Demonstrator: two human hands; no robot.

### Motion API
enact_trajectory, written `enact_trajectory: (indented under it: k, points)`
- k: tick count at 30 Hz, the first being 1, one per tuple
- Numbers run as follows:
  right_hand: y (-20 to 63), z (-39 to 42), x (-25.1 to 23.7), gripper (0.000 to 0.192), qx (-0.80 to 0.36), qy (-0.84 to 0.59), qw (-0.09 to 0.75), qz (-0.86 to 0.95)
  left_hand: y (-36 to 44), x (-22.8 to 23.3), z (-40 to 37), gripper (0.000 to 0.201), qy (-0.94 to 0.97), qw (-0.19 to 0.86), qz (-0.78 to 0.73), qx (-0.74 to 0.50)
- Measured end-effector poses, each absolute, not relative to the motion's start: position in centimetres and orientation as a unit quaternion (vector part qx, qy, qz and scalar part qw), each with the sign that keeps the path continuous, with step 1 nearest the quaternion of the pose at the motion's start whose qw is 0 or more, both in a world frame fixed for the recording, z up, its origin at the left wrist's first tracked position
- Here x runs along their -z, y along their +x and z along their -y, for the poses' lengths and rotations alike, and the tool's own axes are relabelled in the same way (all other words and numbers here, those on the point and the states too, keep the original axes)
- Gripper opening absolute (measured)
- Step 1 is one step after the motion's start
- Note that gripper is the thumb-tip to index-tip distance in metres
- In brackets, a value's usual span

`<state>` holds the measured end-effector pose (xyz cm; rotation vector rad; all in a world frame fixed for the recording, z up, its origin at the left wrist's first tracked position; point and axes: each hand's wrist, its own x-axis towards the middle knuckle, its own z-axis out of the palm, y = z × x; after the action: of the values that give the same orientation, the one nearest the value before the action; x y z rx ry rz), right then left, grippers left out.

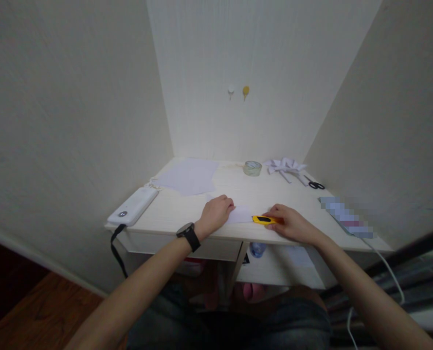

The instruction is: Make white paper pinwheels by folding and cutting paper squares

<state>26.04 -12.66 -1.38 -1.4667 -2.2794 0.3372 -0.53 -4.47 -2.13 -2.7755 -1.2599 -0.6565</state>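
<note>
The pale counter (187,228) sits boxed in by three walls, so everything on it stays within arm's reach. Well beyond the left grip (216,212) lies a stack of paper sheets (189,176); farther out to that hand's side rests a white power bank (133,206). The left grip presses flat, fingers loosely curled, on a small paper piece (240,214), apparently pinning it so it cannot slide. Just beside it, the right grip (287,223) clenches a yellow utility knife (263,219), its tip touching the paper's edge. Beyond the right grip lie a tape roll (252,168), folded paper shapes (285,166) and black scissors (315,184).
</note>
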Motion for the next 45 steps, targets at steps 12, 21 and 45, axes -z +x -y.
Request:
enact_trajectory:
  k: [12,21,45]
  points:
    - [25.9,12.9,1.3,0.033,-0.13,-0.508,0.217,0.823,-0.6,1.8,5.1,0.024,-0.899,0.068,0.379,0.207]
    - [25.5,13.1,2.1,0.036,-0.107,-0.51,0.229,0.822,-3.2,2.0,8.3,0.031,-0.923,0.052,0.306,0.226]
    - [24.8,12.8,1.9,0.03,-0.087,-0.523,0.229,0.817,-1.2,3.0,8.8,0.049,-0.943,0.026,0.308,0.12]
